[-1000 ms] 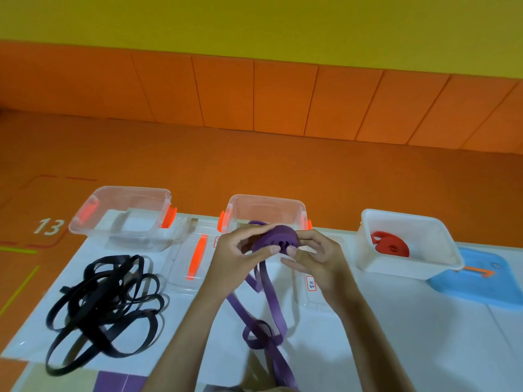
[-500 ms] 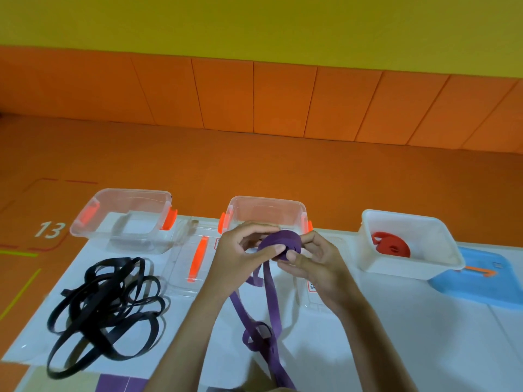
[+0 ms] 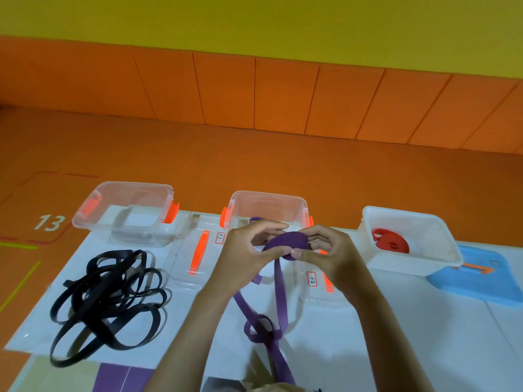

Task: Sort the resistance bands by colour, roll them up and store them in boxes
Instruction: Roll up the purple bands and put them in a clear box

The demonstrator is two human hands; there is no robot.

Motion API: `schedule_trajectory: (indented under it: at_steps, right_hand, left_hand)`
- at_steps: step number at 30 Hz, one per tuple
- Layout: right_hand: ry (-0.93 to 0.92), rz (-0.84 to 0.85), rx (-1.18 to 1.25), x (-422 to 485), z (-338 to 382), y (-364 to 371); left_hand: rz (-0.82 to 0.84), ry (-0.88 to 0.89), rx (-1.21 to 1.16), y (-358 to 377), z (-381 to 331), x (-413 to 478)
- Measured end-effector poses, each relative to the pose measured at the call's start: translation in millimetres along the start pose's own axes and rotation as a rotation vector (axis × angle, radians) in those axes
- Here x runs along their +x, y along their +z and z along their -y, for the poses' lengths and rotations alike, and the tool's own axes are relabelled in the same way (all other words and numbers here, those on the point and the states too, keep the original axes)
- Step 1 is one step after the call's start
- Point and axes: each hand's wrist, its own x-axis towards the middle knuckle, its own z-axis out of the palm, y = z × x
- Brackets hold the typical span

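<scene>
Both hands have wound the purple band (image 3: 285, 241) on by part of a turn since a moment ago, and its coil now sits flatter between them. The left hand (image 3: 243, 250) and right hand (image 3: 328, 250) each pinch that coil with curled fingers and thumb, holding it just above the table (image 3: 368, 335) in front of the middle clear box (image 3: 268, 193).

The biggest worry, to my eye, is the long tail (image 3: 263, 329). It drops to the table and twists into a loop there, which could pull tight into a knot or wind in crooked as it is drawn up. A lesser one is that the springy coil may unroll if either pinch slackens.

As for the boxes, the white box (image 3: 396, 261) on the right holds one rolled red band (image 3: 392, 244). The left clear box (image 3: 133, 184) looks empty. The hands half hide the middle box, and a scrap of purple at its near rim may lie inside or belong to the held band; I can't tell. The black bands (image 3: 107, 301) lie in a loose heap on the table.
</scene>
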Motion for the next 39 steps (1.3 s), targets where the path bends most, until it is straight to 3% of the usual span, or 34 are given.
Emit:
schedule_trajectory:
  at_steps: [4, 8, 10, 14, 24, 28, 32, 35, 39]
  right_hand:
    - [0.062, -0.038, 0.242, -2.5, 0.9, 7.9]
    - [0.247, 0.003, 0.515, -6.7, -9.4, 25.8]
    - [0.243, 0.028, 0.44, -9.2, -9.3, 25.5]
    - [0.063, -0.018, 0.028, -8.4, -6.9, 16.3]
    - [0.212, -0.089, 0.362, -10.7, -15.6, 11.2]
    - [0.066, -0.05, -0.061, -12.9, -8.4, 3.4]
    - [-0.037, -0.046, -0.149, -10.4, -2.3, -7.3]
    - [-0.032, -0.114, -0.022, -11.2, -4.0, -5.5]
    - [0.129, -0.134, 0.279, -13.5, -12.5, 6.2]
  left_hand:
    - [-0.124, -0.014, -0.234, 3.8, 0.9, -8.0]
    - [-0.133, -0.049, -0.242, -3.2, -0.8, -12.0]
    - [-0.092, -0.054, -0.176, -8.6, 1.8, -10.9]
    - [-0.075, -0.043, -0.061, -5.8, 5.5, -12.7]
    - [-0.035, -0.104, -0.251, -3.1, 4.3, -15.0]
    - [0.04, -0.129, -0.093, -3.7, 6.3, -11.1]
    - [0.075, -0.111, -0.078, -1.3, 5.6, -11.2]
    - [0.061, -0.102, -0.126, 1.2, 4.9, -8.9]
    - [0.091, -0.143, -0.165, -6.4, 5.4, -4.3]
